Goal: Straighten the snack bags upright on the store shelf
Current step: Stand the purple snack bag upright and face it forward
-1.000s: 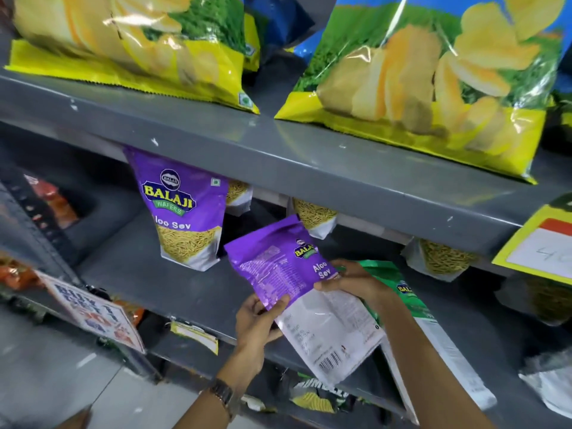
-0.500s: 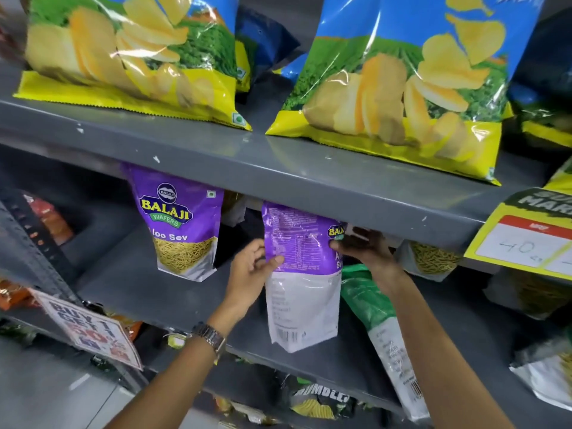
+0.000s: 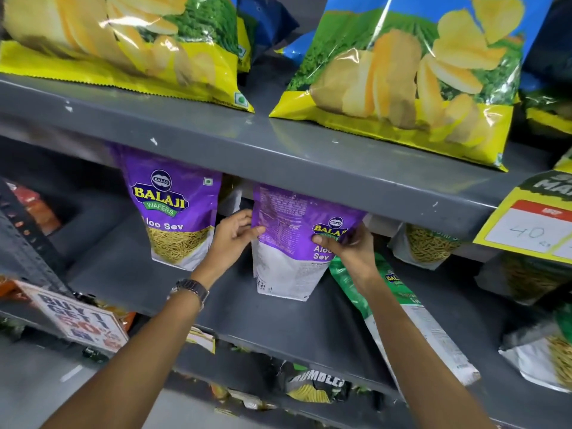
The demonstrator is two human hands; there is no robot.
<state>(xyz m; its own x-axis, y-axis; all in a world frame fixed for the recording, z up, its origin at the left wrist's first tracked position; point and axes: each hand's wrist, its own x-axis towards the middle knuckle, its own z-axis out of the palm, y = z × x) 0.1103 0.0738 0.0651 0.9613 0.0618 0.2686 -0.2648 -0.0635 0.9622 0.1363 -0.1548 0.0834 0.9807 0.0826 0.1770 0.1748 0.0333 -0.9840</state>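
Note:
A purple Aloo Sev bag stands upright on the middle grey shelf, its back side facing me and its top under the shelf above. My left hand grips its left edge and my right hand pinches its right side. To the left, another purple Aloo Sev bag stands upright, front facing out. A green bag lies flat on the shelf under my right forearm.
Large yellow chip bags lean on the upper shelf. More sev bags sit at the back right of the middle shelf. A yellow price tag hangs at right, and a promo sign at lower left.
Both hands lifted the purple bag from a tilted position near the shelf's front, turned it upright and pushed it deeper onto the shelf. The camera view shifted upward.

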